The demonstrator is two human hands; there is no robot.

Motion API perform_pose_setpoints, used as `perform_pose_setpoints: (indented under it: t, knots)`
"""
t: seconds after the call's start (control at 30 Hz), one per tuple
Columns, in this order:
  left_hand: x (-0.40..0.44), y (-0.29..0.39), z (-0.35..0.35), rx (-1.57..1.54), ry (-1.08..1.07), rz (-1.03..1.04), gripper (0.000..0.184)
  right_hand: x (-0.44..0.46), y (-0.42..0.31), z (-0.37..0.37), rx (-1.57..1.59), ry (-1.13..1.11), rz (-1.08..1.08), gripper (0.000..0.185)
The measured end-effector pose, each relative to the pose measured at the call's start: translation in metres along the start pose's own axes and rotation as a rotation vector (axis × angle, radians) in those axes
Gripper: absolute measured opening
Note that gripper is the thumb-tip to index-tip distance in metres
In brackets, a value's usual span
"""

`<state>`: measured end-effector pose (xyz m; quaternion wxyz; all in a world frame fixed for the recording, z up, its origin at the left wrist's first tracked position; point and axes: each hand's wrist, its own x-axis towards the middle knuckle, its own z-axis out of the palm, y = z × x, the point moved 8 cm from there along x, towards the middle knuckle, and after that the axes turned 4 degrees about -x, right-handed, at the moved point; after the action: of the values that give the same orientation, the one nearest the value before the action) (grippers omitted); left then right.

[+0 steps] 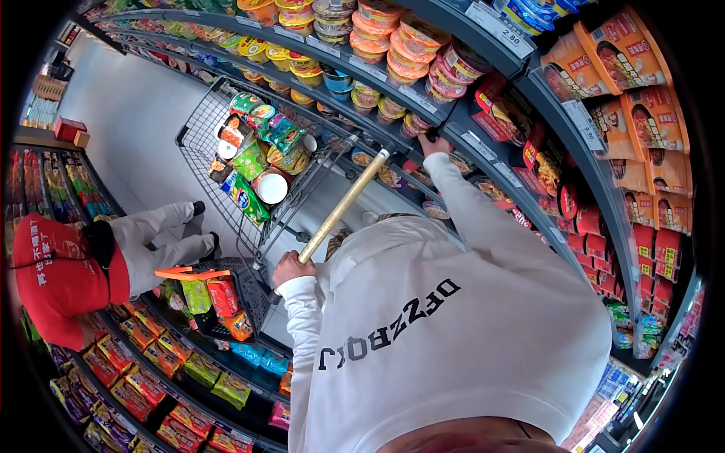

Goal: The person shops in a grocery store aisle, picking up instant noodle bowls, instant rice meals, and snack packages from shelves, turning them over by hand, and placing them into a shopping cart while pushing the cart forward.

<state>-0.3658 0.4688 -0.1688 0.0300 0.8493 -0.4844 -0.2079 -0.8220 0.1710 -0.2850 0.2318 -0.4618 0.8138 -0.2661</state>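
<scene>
Curved by the wide lens, a tall shelving unit (529, 219) runs along the right side, stacked with instant-noodle tubs and boxes; price labels (502, 29) line the front edges of its shelves, one reading 2.80. The wearer's white sweatshirt (453, 325), with dark lettering across it, fills the lower middle. Ahead stands a wire shopping cart (198, 162). To the left, a person in a red vest (57, 272) and pale trousers bends toward low shelves of bright packets. Near that person, a dark shopping basket (253, 283) with orange handles contains red and green packets.

Goods lie bunched in the cart: a green-and-blue bag (245, 198) by its left side, a white-lidded tub (272, 187) toward the handle end, and green tubs (245, 103) farther forward. The left hand (291, 270) wraps around the left end of the cart's gold handlebar (332, 211). The right hand (433, 145) reaches to the shelf's front edge, right beside a small noodle tub (414, 124); whether its fingers pinch anything, I cannot tell.
</scene>
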Motion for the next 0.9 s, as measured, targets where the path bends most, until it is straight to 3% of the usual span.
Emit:
perform_pose_setpoints:
  t: [0.17,0.23,0.37,0.43,0.5,0.57,0.63,0.67,0.73,0.8,0.9]
  knots:
    - [0.001,-0.002,-0.003,-0.009,0.014,0.002,0.019,0.01,-0.044,-0.002,-0.187,0.213,-0.058,0.079]
    - [0.0,-0.002,-0.002,-0.007,0.008,0.008,0.02,0.028,-0.044,0.03,0.277,-0.184,0.021,0.074]
    - [-0.003,-0.003,0.001,-0.015,0.0,0.008,0.021,0.039,-0.043,0.042,0.388,-0.173,-0.02,0.06]
    - [-0.003,-0.004,0.005,-0.012,-0.044,0.003,0.02,0.03,-0.05,0.038,0.488,-0.228,0.02,0.062]
    - [-0.003,-0.003,0.006,-0.039,-0.092,0.018,0.023,0.007,-0.051,0.006,-0.111,0.006,0.201,0.067]
    - [-0.005,-0.002,0.005,-0.063,-0.143,0.035,0.026,-0.025,-0.054,-0.015,-0.106,0.119,0.139,0.072]
    - [-0.006,0.006,-0.001,-0.313,-0.147,0.109,0.033,-0.048,-0.06,-0.023,-0.188,0.153,-0.236,0.073]
    - [-0.005,0.005,0.004,-0.472,-0.147,0.162,0.04,-0.064,-0.052,-0.029,-0.189,0.158,-0.23,0.073]
    - [-0.002,0.018,-0.003,-0.597,-0.071,0.237,0.043,-0.1,-0.058,-0.049,0.106,0.078,-0.364,0.065]
    - [-0.001,0.044,-0.021,-0.73,-0.036,0.37,0.056,-0.13,-0.084,-0.085,0.062,0.071,-0.405,0.061]
    - [0.009,0.089,-0.039,-0.842,-0.009,0.53,0.051,-0.156,-0.128,-0.14,-0.049,0.175,-0.498,0.057]
